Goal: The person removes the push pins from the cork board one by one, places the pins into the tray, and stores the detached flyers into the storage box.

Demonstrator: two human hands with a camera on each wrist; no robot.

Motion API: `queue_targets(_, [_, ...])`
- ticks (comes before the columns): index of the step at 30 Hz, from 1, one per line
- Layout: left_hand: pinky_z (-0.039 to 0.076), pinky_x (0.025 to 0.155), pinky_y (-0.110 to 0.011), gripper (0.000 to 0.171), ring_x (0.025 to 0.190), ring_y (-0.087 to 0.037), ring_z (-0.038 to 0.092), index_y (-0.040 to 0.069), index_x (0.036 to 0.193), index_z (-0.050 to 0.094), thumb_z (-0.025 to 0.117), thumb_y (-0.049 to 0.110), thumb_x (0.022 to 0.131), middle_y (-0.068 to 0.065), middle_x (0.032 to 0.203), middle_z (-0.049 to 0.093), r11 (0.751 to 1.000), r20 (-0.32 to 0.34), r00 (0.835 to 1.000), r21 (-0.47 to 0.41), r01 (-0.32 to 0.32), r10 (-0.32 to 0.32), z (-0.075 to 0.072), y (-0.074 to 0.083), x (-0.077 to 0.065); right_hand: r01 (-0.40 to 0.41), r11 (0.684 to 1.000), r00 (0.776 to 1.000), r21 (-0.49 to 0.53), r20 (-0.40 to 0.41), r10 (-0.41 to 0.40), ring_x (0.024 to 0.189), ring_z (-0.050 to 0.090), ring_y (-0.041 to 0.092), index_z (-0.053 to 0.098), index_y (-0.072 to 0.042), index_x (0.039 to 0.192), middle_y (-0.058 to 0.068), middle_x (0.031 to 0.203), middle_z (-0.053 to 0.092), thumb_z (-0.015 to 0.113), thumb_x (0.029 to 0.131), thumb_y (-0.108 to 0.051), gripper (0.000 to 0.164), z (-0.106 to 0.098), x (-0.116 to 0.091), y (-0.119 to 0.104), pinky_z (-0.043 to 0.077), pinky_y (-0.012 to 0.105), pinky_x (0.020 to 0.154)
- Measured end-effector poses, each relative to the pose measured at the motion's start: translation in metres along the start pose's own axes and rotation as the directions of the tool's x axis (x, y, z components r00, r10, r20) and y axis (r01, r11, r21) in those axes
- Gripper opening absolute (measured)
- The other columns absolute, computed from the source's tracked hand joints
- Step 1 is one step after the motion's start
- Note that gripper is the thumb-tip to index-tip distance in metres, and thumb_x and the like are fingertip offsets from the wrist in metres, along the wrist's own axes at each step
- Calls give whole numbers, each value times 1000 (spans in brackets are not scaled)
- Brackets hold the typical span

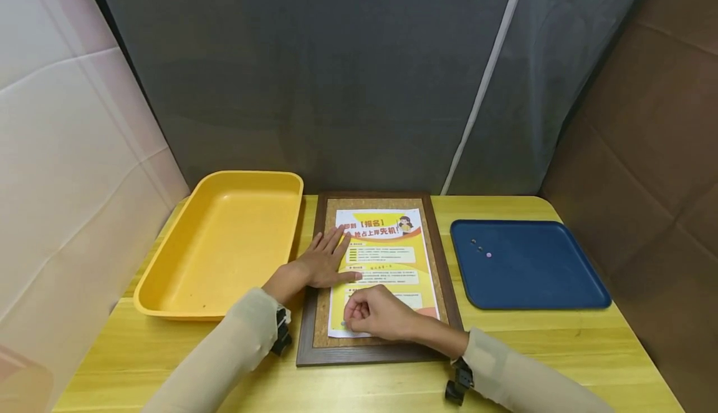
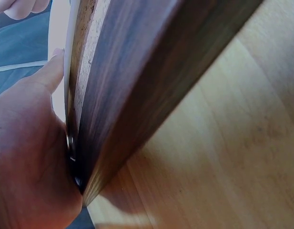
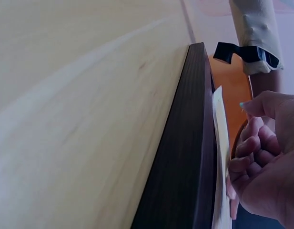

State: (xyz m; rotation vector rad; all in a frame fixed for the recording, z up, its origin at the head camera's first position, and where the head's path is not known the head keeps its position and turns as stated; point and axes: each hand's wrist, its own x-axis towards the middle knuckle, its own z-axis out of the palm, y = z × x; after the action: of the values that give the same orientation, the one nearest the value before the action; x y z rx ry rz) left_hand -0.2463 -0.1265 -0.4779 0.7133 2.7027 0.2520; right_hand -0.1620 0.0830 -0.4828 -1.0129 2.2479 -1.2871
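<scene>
A yellow and white printed poster [image 1: 387, 279] lies on a cork board [image 1: 322, 313] with a dark brown wooden frame [image 1: 370, 355]. My left hand [image 1: 325, 260] rests flat on the poster's left side, fingers spread. Over the poster's lower left corner, my right hand [image 1: 378, 316] pinches a small teal thumbtack [image 3: 242, 104] between thumb and index finger, the other fingers curled. Most of the tack is hidden by the fingertips. In the left wrist view the palm [image 2: 32, 152] lies against the board's edge.
To the left stands a deep yellow tray [image 1: 143, 294]. At the right a shallow blue tray [image 1: 538, 276] holds several tiny tacks, one of them a pink tack [image 1: 488, 255]. Fabric walls enclose the wooden table [image 1: 561, 351] at the back and sides.
</scene>
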Motion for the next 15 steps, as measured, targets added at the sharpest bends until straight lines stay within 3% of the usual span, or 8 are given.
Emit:
queue_targets(4, [-4,131,-55,106,164,-36,-6,1,170,6,46,72,102,-18,177,-7,1000,11,1000,7,8,-8,-3,3,-2,4,1000,1000,10,-24,-4,64,52,-4,76,-3,92,-13,73,61,75,93,-4,2,-5,-2,4,45,15,59])
queue_targets(12, [-5,131,-55,109,164,-34,-10,7,170,-2,44,77,100,-14,176,-14,1000,-1,1000,27,10,-10,14,-13,14,0,1000,997,-29,-78,-2,66,52,0,77,-6,92,-9,74,61,75,91,-1,6,-18,-6,12,46,16,61])
queue_targets(15, [-5,131,-55,108,164,-34,-10,7,170,-1,45,75,101,-15,177,-13,1000,3,1000,21,11,-11,11,-10,11,-11,1000,996,-21,-89,9,67,53,1,76,-6,91,-8,75,62,74,90,0,7,-23,-7,14,45,17,61])
